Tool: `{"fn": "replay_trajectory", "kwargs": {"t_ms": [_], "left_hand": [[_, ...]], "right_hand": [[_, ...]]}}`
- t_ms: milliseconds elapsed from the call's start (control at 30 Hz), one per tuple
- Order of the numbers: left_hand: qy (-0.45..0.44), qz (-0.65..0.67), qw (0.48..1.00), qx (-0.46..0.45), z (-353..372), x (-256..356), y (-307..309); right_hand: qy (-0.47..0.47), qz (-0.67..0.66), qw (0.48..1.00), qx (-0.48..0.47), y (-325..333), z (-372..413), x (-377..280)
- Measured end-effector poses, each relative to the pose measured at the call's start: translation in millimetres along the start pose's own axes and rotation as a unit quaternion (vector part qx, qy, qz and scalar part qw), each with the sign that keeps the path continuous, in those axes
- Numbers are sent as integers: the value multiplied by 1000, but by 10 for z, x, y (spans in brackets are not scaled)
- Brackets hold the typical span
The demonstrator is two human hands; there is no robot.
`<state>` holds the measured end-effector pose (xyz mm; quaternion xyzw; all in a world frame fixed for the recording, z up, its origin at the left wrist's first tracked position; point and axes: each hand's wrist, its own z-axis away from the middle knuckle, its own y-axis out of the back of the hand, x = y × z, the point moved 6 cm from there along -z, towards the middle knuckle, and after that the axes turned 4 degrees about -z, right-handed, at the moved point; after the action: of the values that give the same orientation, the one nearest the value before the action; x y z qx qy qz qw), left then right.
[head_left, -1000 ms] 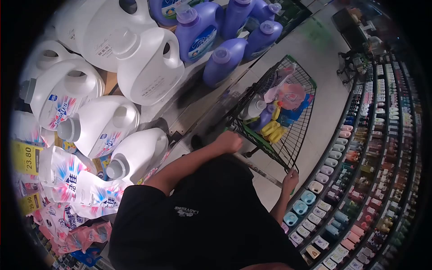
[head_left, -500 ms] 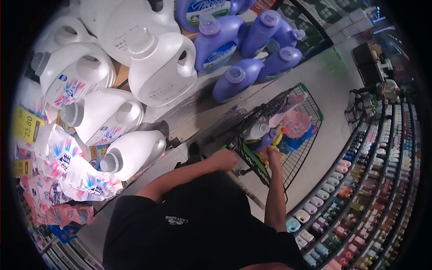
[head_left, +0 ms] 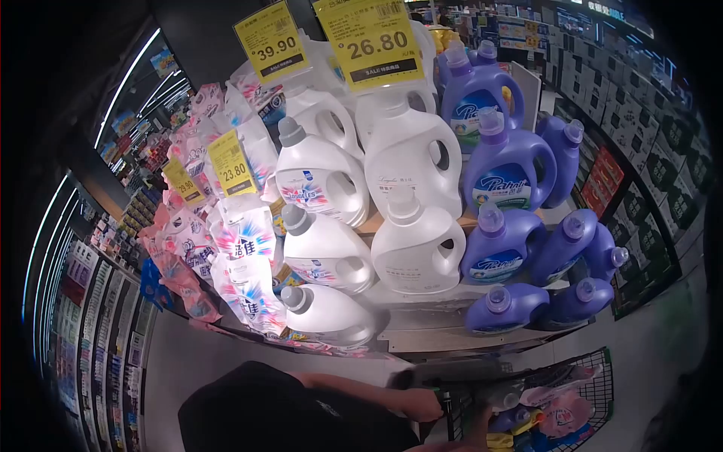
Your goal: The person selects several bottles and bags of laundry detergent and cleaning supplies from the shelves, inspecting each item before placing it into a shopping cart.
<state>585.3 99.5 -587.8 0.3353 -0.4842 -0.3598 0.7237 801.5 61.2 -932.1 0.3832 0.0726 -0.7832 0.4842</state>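
My left hand [head_left: 422,404] is closed around the handle end of a black wire shopping cart [head_left: 599,377] at the bottom of the view. My right hand [head_left: 468,437] shows only partly at the bottom edge, just inside the cart's near end, and its fingers are hidden. In the cart lie a pink pack [head_left: 565,413], a purple bottle [head_left: 512,416] and something yellow [head_left: 498,440]. Straight ahead rises a display of white detergent jugs [head_left: 418,248] and purple detergent jugs [head_left: 504,169].
Yellow price cards [head_left: 370,38] read 26.80, 39.90 and 23.80. Refill pouches [head_left: 245,256] hang left of the jugs. A shelf aisle [head_left: 98,316] runs down the left. Stacked dark boxes [head_left: 640,173] stand at the right. Pale floor [head_left: 655,354] lies beside the cart.
The view has swung up from the floor and cart to the detergent display. My right hand went from the cart's corner into the basket and now sits at the cart's near end.
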Motion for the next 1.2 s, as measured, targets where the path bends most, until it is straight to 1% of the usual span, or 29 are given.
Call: {"fn": "replay_trajectory", "kwargs": {"t_ms": [33, 133, 333, 533, 633, 733, 867, 967, 1000, 1033, 1100, 1133, 1167, 1200], "left_hand": [[11, -3, 1000, -20, -18, 1, 13], [23, 13, 1000, 6, -22, 13, 39], [17, 7, 1000, -6, -36, -5, 2], [-2, 13, 999, 35, -27, -32, -73], [28, 35, 999, 19, 20, 37, 76], [60, 26, 998, -7, 49, 124, 248], [28, 18, 999, -4, 16, 107, 167], [9, 0, 999, -41, -55, 22, -55], [24, 1, 998, -58, -21, 97, 125], [17, -3, 998, -63, -25, 100, 100], [1, -14, 998, -68, -47, 102, 81], [5, -8, 998, -57, -38, 102, 101], [3, -6, 998, -56, -21, 106, 162], [0, -3, 999, -54, -16, 131, 232]], "right_hand": [[3, 3, 1000, 6, -40, -17, -7], [2, 9, 1000, 26, -23, -36, 21], [19, 20, 998, 53, 178, -113, -31], [40, 17, 996, 72, 345, -193, -78], [43, 12, 995, 87, 430, -205, -74], [60, 0, 993, 104, 484, -250, -97], [104, -21, 987, 124, 636, -329, -191], [138, -57, 978, 144, 796, -338, -209], [138, -69, 976, 153, 865, -319, -200], [139, -81, 974, 161, 931, -219, -266], [121, 93, 972, 180, 1171, -81, -387], [155, -89, 971, 156, 1178, -69, -433], [184, -145, 962, 143, 1197, 180, -651], [194, -116, 962, 150, 1270, 387, -824]]}}
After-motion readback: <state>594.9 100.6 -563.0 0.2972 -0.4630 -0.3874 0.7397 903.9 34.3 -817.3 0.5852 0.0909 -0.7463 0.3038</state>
